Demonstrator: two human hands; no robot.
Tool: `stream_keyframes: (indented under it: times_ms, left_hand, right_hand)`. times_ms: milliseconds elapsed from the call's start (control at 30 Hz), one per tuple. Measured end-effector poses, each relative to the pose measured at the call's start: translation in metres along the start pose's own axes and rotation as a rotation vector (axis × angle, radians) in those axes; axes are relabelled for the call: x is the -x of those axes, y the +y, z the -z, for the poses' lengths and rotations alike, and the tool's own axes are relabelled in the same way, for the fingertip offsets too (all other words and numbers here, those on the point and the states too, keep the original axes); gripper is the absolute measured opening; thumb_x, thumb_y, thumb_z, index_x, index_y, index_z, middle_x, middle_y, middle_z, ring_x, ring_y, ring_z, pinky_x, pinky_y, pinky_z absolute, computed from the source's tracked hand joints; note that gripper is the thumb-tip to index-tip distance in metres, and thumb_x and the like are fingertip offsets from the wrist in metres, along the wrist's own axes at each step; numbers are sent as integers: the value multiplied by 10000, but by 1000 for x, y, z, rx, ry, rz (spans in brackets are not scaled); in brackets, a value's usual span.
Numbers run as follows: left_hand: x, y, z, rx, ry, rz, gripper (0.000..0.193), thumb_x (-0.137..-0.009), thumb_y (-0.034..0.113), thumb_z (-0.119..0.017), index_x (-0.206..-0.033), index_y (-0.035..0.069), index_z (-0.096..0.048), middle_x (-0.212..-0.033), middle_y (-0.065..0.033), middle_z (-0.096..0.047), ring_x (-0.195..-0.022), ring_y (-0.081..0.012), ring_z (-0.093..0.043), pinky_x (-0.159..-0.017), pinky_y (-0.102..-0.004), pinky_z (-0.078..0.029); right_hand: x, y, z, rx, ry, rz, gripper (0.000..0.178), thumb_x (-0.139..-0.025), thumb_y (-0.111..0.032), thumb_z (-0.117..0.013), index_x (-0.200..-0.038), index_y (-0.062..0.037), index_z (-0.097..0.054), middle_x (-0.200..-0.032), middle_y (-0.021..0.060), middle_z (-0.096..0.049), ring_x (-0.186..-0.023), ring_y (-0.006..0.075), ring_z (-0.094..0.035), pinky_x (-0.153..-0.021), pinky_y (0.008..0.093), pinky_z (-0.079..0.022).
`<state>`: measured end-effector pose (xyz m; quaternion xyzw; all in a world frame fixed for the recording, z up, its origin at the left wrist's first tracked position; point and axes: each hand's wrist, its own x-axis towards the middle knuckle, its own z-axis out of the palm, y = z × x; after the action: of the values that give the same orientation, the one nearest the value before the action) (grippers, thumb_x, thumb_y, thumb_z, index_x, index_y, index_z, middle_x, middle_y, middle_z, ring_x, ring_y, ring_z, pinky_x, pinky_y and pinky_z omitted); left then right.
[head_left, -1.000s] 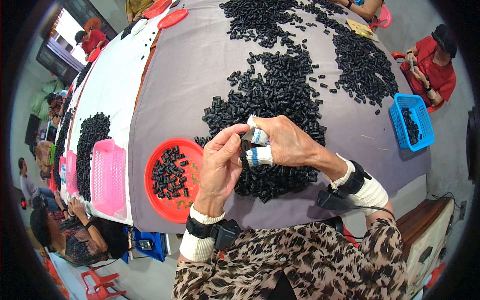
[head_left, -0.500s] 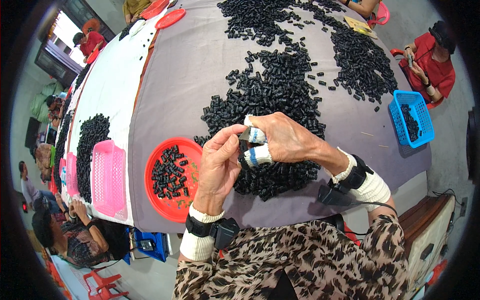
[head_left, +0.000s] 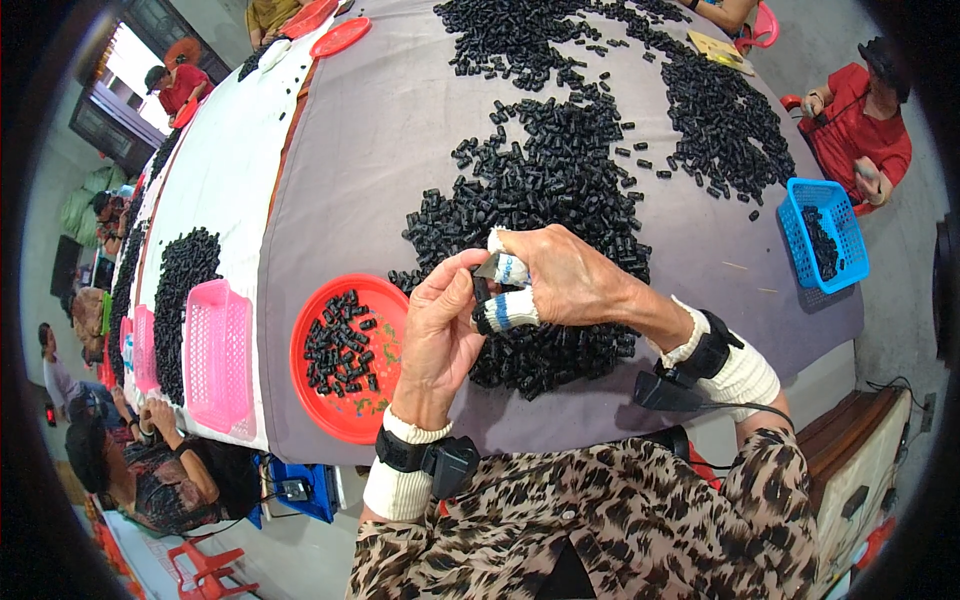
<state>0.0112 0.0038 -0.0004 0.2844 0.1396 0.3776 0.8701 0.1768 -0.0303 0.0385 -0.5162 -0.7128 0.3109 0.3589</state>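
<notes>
My left hand (head_left: pixel 436 325) is closed, pinching a small black cylindrical piece (head_left: pixel 480 289) between thumb and fingertips. My right hand (head_left: pixel 578 278) meets it from the right, closed on a small grey blade (head_left: pixel 488 266) whose tip lies against the piece. White cloth covers wrap the thumb and a finger of that hand. Both hands are above the near part of a big pile of black cylindrical pieces (head_left: pixel 550 180). Just left of my left hand, a round red tray (head_left: pixel 299 385) holds more such pieces. The far end of the held piece is hidden by my fingers.
A blue basket (head_left: pixel 853 240) with some black pieces stands at the table's right edge, near a co-worker in red (head_left: pixel 868 130). Pink baskets (head_left: pixel 217 350) stand on the white table to the left. Further black piles (head_left: pixel 725 125) lie beyond.
My right hand and the blade have shifted slightly left against the piece; my left hand keeps its pinch. The co-worker in red at the right has moved their hands apart.
</notes>
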Motion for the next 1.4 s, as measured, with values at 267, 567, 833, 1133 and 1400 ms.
stream_keyframes:
  times_ms: [267, 567, 833, 1133, 1400]
  left_hand:
    - [1, -3, 3, 34, -4, 10, 247, -879, 130, -551, -1089, 0, -539, -983, -76, -611, -884, -154, -602, -790, -319, -515]
    - [1, -3, -1, 22, -8, 5, 244, -880, 121, -549, -1086, -9, -536, -981, -91, -610, -889, -166, -602, -800, -324, -511]
    - [2, -2, 4, -19, 19, -4, 251, -886, 133, -541, -1088, -17, -538, -985, -102, -611, -886, -170, -603, -802, -319, -504]
    - [4, -2, -3, -37, 18, -42, 250, -824, 27, -584, -1071, -1, -554, -942, -87, -619, -835, -141, -601, -768, -286, -492]
    - [3, -1, -7, -137, 210, -27, 224, -797, -8, -568, -1018, -43, -570, -833, -69, -620, -764, -114, -597, -719, -230, -492]
  right_hand:
    - [0, -7, 5, -26, -64, -45, 373, -665, -289, -686, -774, 38, -544, -664, 174, -589, -593, 302, -593, -557, 369, -454]
    - [2, -1, 4, 8, -54, -21, 381, -675, -291, -691, -727, 40, -509, -622, 171, -567, -562, 296, -583, -525, 369, -437]
    - [2, -1, 0, 86, -66, 26, 342, -699, -252, -682, -755, 35, -505, -611, 166, -562, -558, 293, -589, -514, 370, -434]
    - [5, -9, 1, -63, 55, -76, 340, -662, -233, -713, -768, 16, -507, -623, 164, -570, -562, 305, -600, -516, 358, -451]
    - [2, 0, -13, -33, 82, -51, 354, -662, -246, -707, -767, 16, -494, -621, 174, -563, -562, 313, -594, -513, 371, -444]
